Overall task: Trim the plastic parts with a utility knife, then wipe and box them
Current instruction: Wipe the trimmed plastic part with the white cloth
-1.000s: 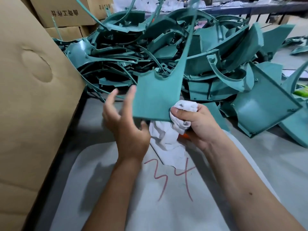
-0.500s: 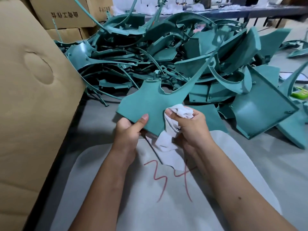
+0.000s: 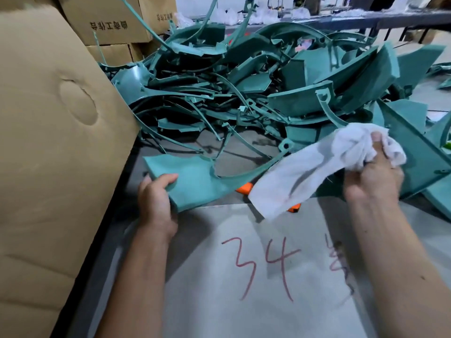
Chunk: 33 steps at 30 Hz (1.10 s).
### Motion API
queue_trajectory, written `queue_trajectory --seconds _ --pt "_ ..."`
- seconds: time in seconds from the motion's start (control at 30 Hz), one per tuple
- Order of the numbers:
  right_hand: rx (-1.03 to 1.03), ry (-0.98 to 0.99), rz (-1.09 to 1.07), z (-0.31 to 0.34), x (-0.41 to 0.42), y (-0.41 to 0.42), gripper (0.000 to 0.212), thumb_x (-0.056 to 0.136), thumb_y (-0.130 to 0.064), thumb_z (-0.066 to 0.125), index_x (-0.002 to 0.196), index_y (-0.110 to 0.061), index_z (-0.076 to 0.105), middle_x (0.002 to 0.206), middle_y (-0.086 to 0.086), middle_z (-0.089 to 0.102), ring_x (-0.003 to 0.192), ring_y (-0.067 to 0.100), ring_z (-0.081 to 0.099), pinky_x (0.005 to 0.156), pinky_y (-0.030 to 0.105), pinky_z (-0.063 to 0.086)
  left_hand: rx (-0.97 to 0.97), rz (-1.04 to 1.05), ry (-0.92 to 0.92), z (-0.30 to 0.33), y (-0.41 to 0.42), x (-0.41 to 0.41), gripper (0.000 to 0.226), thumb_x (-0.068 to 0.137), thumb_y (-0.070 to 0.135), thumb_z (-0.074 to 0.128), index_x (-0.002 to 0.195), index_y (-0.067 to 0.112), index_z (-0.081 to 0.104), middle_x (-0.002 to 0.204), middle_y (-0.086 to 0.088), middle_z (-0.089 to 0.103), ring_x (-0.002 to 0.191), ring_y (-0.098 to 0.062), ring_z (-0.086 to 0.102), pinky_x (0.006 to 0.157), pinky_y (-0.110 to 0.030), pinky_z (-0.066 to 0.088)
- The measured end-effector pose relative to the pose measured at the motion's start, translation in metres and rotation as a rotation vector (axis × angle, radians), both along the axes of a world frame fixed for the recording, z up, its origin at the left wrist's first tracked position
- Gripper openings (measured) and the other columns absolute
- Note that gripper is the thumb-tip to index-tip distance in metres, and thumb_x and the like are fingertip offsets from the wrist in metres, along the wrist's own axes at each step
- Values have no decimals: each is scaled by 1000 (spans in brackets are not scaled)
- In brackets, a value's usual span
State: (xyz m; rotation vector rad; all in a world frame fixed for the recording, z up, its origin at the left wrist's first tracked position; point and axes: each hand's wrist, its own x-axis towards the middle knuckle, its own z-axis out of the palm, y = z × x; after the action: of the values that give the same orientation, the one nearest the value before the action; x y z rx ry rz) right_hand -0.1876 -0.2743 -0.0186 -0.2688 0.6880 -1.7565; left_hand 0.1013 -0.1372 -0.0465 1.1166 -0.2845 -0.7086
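where the grey desk [image 3: 170, 147] runs back into the room, a tangled heap of teal parts [image 3: 244, 93] covers its far half, with printed cartons [image 3: 107, 20] stacked behind and a big cardboard box [image 3: 48, 142] leaning along the left edge. a pale sheet [image 3: 244, 301] marked "34" in red lies nearest the camera. something orange [image 3: 244, 188] shows from under the cloth; i cannot tell what it is. farther back, another long bench [image 3: 366, 17] carries white bags.

compared with half a second ago, the teal part [image 3: 195, 181] lies lower and flatter, close over the desk, its thin arm reaching right. the left hand [image 3: 156, 203] has its grip clamped on the part's near-left corner, thumb on top. the right hand [image 3: 373, 176] has swung out to the right, its grip closed around the bunched white cloth [image 3: 317, 167], whose loose end drapes over the part's arm.
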Motion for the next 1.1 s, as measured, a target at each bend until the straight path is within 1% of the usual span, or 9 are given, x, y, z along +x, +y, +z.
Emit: queue_trajectory --seconds 0.13,0.27,0.4,0.5,0.63,0.73,0.8,0.93,1.1 --pt "18 222 176 -1 36 15 14 99 -26 71 105 -13 71 95 2 81 93 17 78 79 34 62 -165 -35 175 3 -5 -14 35 98 7 56 133 12 63 121 -10 74 110 -28 72 87 -39 60" --pt "-64 549 452 -6 67 42 33 82 -55 74 99 -27 76 99 1 81 92 21 78 80 43 60 -301 -143 154 6 -7 -40 32 98 25 63 129 17 62 125 -7 73 118 -25 69 82 -37 62" --pt "-283 519 904 -16 90 70 10 94 -26 73 91 -17 76 90 12 74 81 26 71 76 39 61 -310 -192 24 1 -9 -71 33 85 30 74 116 19 70 122 -7 75 114 -29 71 85 -33 60" --pt "-305 661 888 -18 91 70 18 96 -10 73 80 -13 66 73 9 62 73 26 58 74 40 50 -227 -205 -134 -1 -11 -74 41 79 33 80 117 20 72 125 -7 74 116 -28 70 98 -43 56" --pt "-311 759 846 -11 76 59 24 98 -4 67 114 13 65 120 38 67 113 52 66 109 68 44 -168 -210 -54 0 -10 -51 49 86 37 72 129 14 65 123 -11 73 114 -31 71 94 -47 58" --pt "-310 870 871 -7 67 55 48 94 -18 75 119 18 57 129 50 47 119 74 43 98 87 29 -108 -426 -80 -2 -2 -32 38 93 40 61 120 16 75 121 -12 74 111 -28 72 82 -37 62" --pt "-338 919 850 -6 64 53 51 86 -29 77 113 12 63 124 45 58 115 69 52 98 80 42 -92 -557 -86 -1 2 -28 29 93 33 63 114 20 79 120 -9 75 108 -24 74 81 -32 61" --pt "-415 768 698 -10 66 51 15 94 -28 75 82 -20 74 74 2 70 69 17 65 72 29 52 -45 -377 -256 -1 -5 -37 20 88 14 73 107 9 73 100 -9 78 77 -22 74 55 -28 58" --pt "-470 696 700 -18 88 69 2 98 -6 69 99 -5 68 90 9 76 81 19 72 73 31 58 -157 -232 -141 -1 -11 -60 16 99 8 62 111 14 71 108 -6 78 92 -23 76 69 -34 61"
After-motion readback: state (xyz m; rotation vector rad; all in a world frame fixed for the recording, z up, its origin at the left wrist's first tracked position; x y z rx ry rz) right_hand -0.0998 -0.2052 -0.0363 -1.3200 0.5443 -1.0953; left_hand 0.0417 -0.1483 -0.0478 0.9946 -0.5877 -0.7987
